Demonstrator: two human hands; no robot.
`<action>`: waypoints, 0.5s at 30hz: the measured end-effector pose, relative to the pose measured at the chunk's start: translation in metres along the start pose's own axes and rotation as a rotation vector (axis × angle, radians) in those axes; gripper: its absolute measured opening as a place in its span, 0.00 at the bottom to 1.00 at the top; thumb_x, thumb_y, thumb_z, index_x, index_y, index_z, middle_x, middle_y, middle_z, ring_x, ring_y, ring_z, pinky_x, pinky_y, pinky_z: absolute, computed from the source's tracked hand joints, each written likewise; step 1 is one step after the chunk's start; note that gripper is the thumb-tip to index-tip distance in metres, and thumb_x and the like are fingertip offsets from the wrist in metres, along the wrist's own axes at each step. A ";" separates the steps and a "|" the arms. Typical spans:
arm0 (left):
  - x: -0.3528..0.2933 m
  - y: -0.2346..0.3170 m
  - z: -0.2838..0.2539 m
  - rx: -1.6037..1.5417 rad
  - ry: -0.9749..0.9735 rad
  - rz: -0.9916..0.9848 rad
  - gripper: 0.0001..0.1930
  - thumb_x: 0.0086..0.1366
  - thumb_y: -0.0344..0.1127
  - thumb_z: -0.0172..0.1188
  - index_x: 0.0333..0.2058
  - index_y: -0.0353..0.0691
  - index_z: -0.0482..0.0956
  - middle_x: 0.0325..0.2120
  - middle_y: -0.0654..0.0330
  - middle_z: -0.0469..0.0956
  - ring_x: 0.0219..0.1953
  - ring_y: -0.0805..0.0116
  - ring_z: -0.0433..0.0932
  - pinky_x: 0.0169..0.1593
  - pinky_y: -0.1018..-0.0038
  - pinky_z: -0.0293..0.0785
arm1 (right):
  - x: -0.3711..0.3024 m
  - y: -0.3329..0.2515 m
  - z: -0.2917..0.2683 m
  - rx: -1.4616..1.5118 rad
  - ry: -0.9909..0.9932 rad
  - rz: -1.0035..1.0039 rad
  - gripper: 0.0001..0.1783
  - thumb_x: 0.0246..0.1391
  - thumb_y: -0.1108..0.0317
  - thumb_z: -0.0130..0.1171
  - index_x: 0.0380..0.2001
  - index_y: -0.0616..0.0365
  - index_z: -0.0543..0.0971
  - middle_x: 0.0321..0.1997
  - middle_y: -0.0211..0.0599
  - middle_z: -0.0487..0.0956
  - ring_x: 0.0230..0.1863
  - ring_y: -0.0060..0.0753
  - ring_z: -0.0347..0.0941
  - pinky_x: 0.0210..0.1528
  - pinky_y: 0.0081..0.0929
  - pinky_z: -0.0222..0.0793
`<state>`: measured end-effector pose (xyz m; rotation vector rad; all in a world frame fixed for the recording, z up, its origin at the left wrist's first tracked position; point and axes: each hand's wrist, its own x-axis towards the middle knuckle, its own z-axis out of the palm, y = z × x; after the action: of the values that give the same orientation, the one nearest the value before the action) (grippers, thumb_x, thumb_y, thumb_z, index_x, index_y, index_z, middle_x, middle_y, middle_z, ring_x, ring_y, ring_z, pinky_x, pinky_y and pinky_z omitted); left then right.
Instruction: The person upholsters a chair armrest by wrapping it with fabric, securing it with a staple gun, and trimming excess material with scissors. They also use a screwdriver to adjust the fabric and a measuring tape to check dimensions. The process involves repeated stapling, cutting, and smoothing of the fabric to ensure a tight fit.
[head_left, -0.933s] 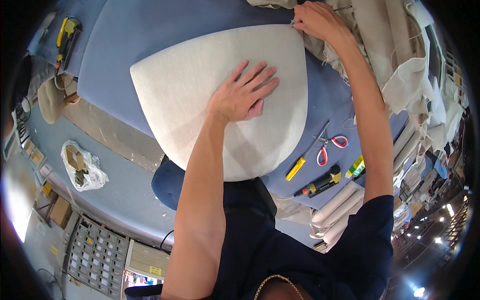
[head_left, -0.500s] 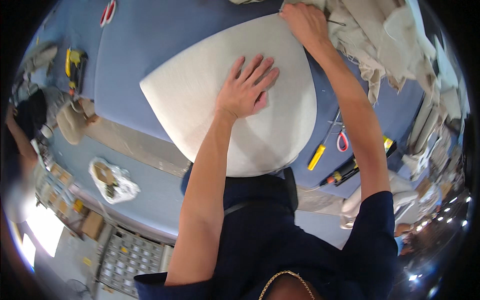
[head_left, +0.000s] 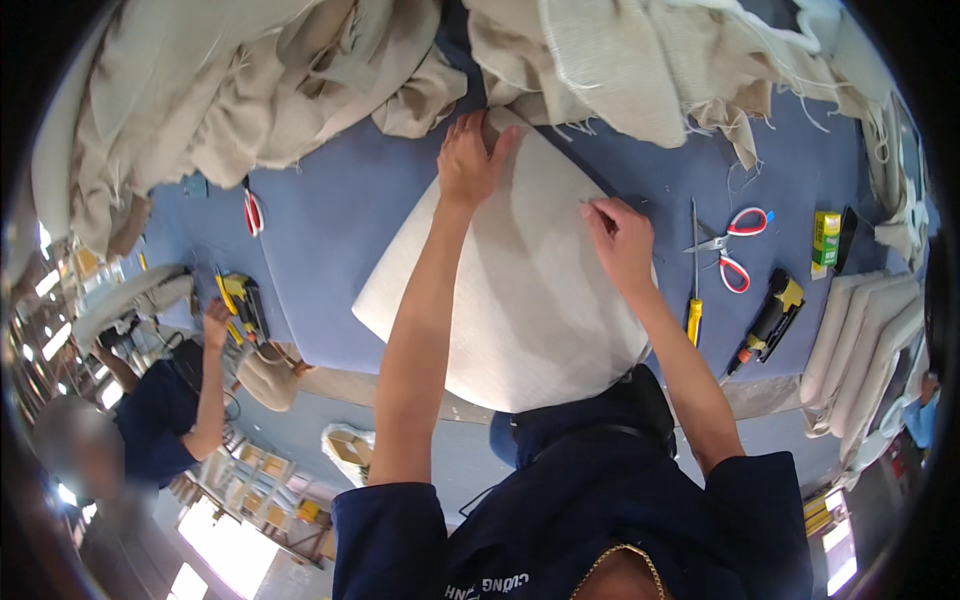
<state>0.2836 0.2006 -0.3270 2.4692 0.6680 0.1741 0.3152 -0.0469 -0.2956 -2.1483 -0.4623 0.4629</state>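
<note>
A cream fabric-covered seat pad [head_left: 540,300] with rounded sides lies in front of my body, its near edge against my waist. My left hand [head_left: 470,165] rests on its far corner, fingers stretched over the edge and thumb apart. Over the right part of the pad, my right hand [head_left: 622,240] is closed in a pinch. Something small and thin seems to show at its fingertips, too fine to name. To the right of that hand lie a yellow-handled screwdriver-like tool [head_left: 694,318] and red-and-white scissors [head_left: 733,262].
Beige fabric [head_left: 620,70] is heaped along the far side. A black-and-yellow tool [head_left: 775,315], a small yellow-green box [head_left: 826,240] and stacked pads [head_left: 860,345] are at right. Second scissors [head_left: 252,212] and a similar tool [head_left: 248,305] lie left, near a co-worker's hand [head_left: 215,322].
My left hand has gone from the pad's middle to its far corner. My right hand has left the far corner and come nearer, over the pad's right part. The view has shifted.
</note>
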 end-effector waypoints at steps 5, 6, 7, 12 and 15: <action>-0.014 -0.012 -0.006 0.009 -0.043 0.005 0.27 0.71 0.53 0.55 0.55 0.32 0.76 0.51 0.42 0.79 0.53 0.41 0.77 0.56 0.53 0.73 | 0.000 0.014 0.009 -0.110 0.094 -0.124 0.09 0.60 0.62 0.63 0.30 0.55 0.82 0.25 0.31 0.78 0.24 0.38 0.75 0.30 0.35 0.69; -0.019 -0.013 -0.012 0.022 -0.058 -0.007 0.27 0.72 0.52 0.54 0.55 0.32 0.76 0.51 0.43 0.79 0.53 0.41 0.77 0.55 0.54 0.74 | 0.000 0.016 0.010 -0.091 0.120 -0.143 0.09 0.61 0.62 0.63 0.31 0.56 0.82 0.24 0.30 0.77 0.22 0.36 0.73 0.29 0.34 0.67; -0.025 -0.017 -0.017 0.055 -0.074 -0.010 0.27 0.72 0.52 0.54 0.55 0.32 0.76 0.51 0.43 0.79 0.53 0.42 0.77 0.55 0.54 0.74 | 0.000 0.017 0.011 -0.071 0.141 -0.167 0.09 0.61 0.63 0.63 0.31 0.57 0.82 0.24 0.30 0.77 0.21 0.34 0.71 0.28 0.34 0.66; -0.062 -0.007 -0.040 0.097 -0.192 -0.228 0.26 0.74 0.49 0.52 0.60 0.34 0.71 0.55 0.44 0.76 0.57 0.43 0.74 0.59 0.55 0.70 | -0.008 0.014 0.008 -0.116 0.105 -0.110 0.10 0.62 0.61 0.61 0.29 0.54 0.81 0.25 0.31 0.79 0.27 0.41 0.77 0.31 0.38 0.70; -0.128 -0.032 -0.038 0.226 0.071 -0.122 0.29 0.74 0.48 0.50 0.66 0.36 0.65 0.61 0.44 0.70 0.63 0.44 0.68 0.66 0.51 0.60 | -0.007 0.010 0.007 -0.110 0.105 -0.113 0.11 0.63 0.60 0.60 0.29 0.54 0.80 0.26 0.31 0.79 0.27 0.43 0.77 0.32 0.40 0.70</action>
<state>0.1492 0.1785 -0.3102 2.6356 0.9110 0.1463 0.3080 -0.0512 -0.3067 -2.2258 -0.5578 0.2659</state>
